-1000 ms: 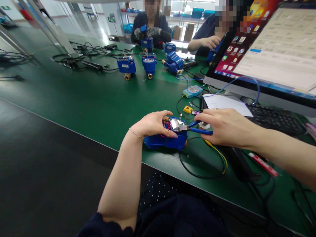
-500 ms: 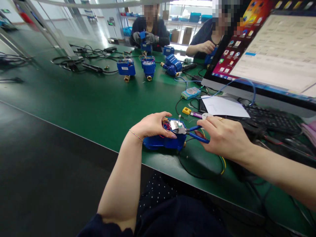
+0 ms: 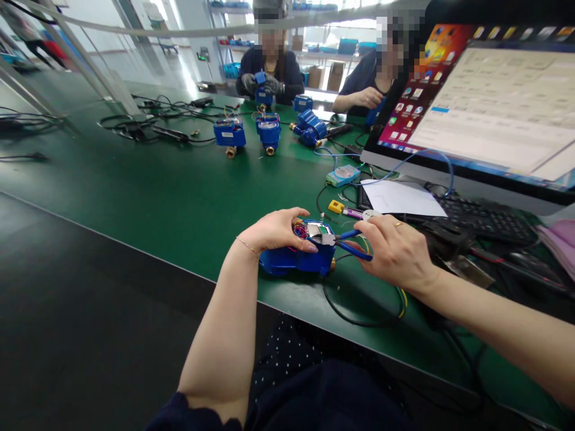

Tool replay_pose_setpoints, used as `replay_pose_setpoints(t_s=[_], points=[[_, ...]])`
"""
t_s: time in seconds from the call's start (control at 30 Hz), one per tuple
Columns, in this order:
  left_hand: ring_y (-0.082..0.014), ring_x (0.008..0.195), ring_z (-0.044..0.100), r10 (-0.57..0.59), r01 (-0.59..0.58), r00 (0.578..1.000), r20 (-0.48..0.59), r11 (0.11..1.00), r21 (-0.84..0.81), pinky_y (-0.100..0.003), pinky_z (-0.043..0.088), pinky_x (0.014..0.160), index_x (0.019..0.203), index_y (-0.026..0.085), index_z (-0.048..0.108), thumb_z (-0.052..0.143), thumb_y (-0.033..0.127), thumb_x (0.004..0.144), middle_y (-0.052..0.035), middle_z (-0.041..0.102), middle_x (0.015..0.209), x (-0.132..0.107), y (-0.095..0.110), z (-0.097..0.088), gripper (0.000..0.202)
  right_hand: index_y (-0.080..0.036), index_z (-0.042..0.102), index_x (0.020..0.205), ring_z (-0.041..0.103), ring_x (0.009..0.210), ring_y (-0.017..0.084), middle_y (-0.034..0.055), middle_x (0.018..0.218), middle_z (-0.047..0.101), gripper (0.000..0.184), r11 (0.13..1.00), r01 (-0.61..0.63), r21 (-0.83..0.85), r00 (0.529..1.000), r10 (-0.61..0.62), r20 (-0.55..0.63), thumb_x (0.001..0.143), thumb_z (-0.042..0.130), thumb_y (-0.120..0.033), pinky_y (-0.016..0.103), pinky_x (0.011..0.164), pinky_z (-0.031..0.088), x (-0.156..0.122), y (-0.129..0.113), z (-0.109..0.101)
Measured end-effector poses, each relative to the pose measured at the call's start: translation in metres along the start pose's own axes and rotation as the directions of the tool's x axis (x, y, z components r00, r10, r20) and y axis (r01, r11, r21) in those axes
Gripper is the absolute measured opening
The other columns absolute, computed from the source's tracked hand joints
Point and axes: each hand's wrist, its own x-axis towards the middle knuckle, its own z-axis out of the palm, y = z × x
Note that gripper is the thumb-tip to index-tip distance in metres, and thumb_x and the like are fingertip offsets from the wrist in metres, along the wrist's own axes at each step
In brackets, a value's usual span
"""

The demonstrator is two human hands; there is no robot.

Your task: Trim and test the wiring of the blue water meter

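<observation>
A blue water meter [image 3: 299, 258] lies on the green table [image 3: 179, 191] near its front edge, its top open with coloured wires and a small board showing. My left hand [image 3: 275, 230] is wrapped over the meter's left side and grips it. My right hand [image 3: 394, 252] is closed on blue-handled pliers [image 3: 348, 242]. The pliers' jaws reach left onto the board at the meter's top.
Several more blue meters [image 3: 268, 129] stand at the far side, where two other people handle theirs. A monitor [image 3: 480, 102], keyboard [image 3: 485, 218] and white sheet [image 3: 398, 197] fill the right. Black cables [image 3: 359, 308] loop by the meter; a yellow part [image 3: 335, 206] lies behind it.
My right hand has drawn back toward me and slightly left with the pliers, keeping the jaws at the meter. The view has tilted a little; my left hand holds still.
</observation>
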Motion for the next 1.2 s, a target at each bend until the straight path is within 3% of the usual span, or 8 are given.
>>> replay_pose_setpoints(t_s=[0.17, 0.27, 0.43, 0.57, 0.93, 1.0, 1.07, 1.2], points=[[-0.0269, 0.102, 0.059, 0.005, -0.005, 1.0, 0.005, 1.0, -0.011, -0.037, 0.045, 0.089, 0.125, 0.02, 0.046, 0.08, 0.048, 0.053, -0.0099, 0.061, 0.115, -0.001, 0.001, 0.0, 0.085, -0.014, 0.057, 0.099, 0.055, 0.079, 0.021, 0.0098, 0.088, 0.061, 0.024, 1.0, -0.016, 0.014, 0.999, 0.016, -0.032, 0.084, 0.049, -0.031, 0.03, 0.068, 0.04, 0.007, 0.002, 0.0], [-0.0264, 0.102, 0.059, -0.007, 0.008, 1.0, 0.002, 1.0, -0.017, -0.037, 0.045, 0.09, 0.125, 0.02, 0.046, 0.08, 0.048, 0.054, -0.0102, 0.061, 0.116, -0.002, 0.003, 0.0, 0.084, -0.013, 0.056, 0.103, 0.054, 0.084, 0.022, 0.0113, 0.092, 0.06, 0.028, 0.992, -0.075, 0.1, 0.997, 0.072, 0.03, 0.082, 0.049, -0.03, 0.032, 0.073, 0.042, 0.011, 0.01, 0.0], [-0.027, 0.104, 0.058, -0.024, 0.024, 1.0, 0.005, 1.0, -0.011, -0.037, 0.045, 0.091, 0.126, 0.02, 0.045, 0.081, 0.047, 0.053, -0.0112, 0.06, 0.118, -0.002, 0.003, 0.0, 0.086, -0.011, 0.058, 0.104, 0.055, 0.089, 0.024, 0.0135, 0.098, 0.06, 0.031, 0.974, -0.038, 0.224, 0.994, 0.013, 0.112, 0.076, 0.052, -0.022, 0.037, 0.078, 0.042, 0.007, 0.019, 0.002], [-0.027, 0.104, 0.058, -0.019, 0.019, 1.0, 0.01, 1.0, -0.015, -0.037, 0.045, 0.091, 0.126, 0.02, 0.046, 0.081, 0.047, 0.054, -0.0107, 0.06, 0.117, -0.001, 0.003, 0.0, 0.084, -0.01, 0.058, 0.105, 0.055, 0.089, 0.025, 0.0146, 0.101, 0.06, 0.033, 0.974, -0.042, 0.223, 0.991, 0.012, 0.136, 0.075, 0.052, -0.023, 0.038, 0.077, 0.042, 0.004, 0.013, 0.004], [-0.0265, 0.104, 0.058, -0.024, 0.025, 1.0, 0.013, 1.0, -0.017, -0.037, 0.044, 0.092, 0.126, 0.02, 0.045, 0.081, 0.047, 0.054, -0.0112, 0.059, 0.118, -0.001, 0.002, -0.001, 0.085, -0.011, 0.061, 0.095, 0.057, 0.08, 0.023, 0.0134, 0.09, 0.062, 0.023, 0.985, 0.03, 0.172, 0.998, -0.041, 0.057, 0.076, 0.049, -0.016, 0.035, 0.073, 0.046, 0.005, 0.01, 0.01], [-0.026, 0.104, 0.059, -0.023, 0.023, 1.0, 0.019, 0.999, -0.032, -0.037, 0.045, 0.091, 0.126, 0.02, 0.045, 0.081, 0.046, 0.054, -0.0107, 0.06, 0.117, 0.0, 0.002, -0.001, 0.084, -0.011, 0.06, 0.094, 0.058, 0.081, 0.023, 0.0132, 0.089, 0.062, 0.022, 0.969, -0.035, 0.246, 0.998, 0.022, 0.055, 0.076, 0.049, -0.018, 0.035, 0.074, 0.048, 0.005, 0.006, 0.012], [-0.0254, 0.102, 0.06, -0.023, 0.025, 0.999, 0.033, 0.998, -0.049, -0.036, 0.046, 0.09, 0.126, 0.02, 0.045, 0.08, 0.046, 0.055, -0.01, 0.061, 0.116, 0.0, 0.002, -0.001, 0.084, -0.012, 0.058, 0.093, 0.059, 0.078, 0.02, 0.0106, 0.086, 0.062, 0.021, 0.897, -0.189, 0.4, 0.982, 0.169, 0.086, 0.075, 0.05, -0.019, 0.032, 0.072, 0.049, 0.006, 0.003, 0.012], [-0.0262, 0.103, 0.059, -0.033, 0.033, 0.999, 0.012, 0.999, -0.018, -0.038, 0.044, 0.092, 0.126, 0.021, 0.045, 0.08, 0.048, 0.054, -0.0108, 0.06, 0.118, -0.002, 0.004, -0.001, 0.084, -0.017, 0.056, 0.093, 0.057, 0.063, 0.014, 0.0029, 0.078, 0.061, 0.02, 0.602, -0.512, 0.613, 0.85, 0.457, 0.261, 0.073, 0.055, -0.022, 0.027, 0.06, 0.048, 0.004, 0.0, 0.003]])
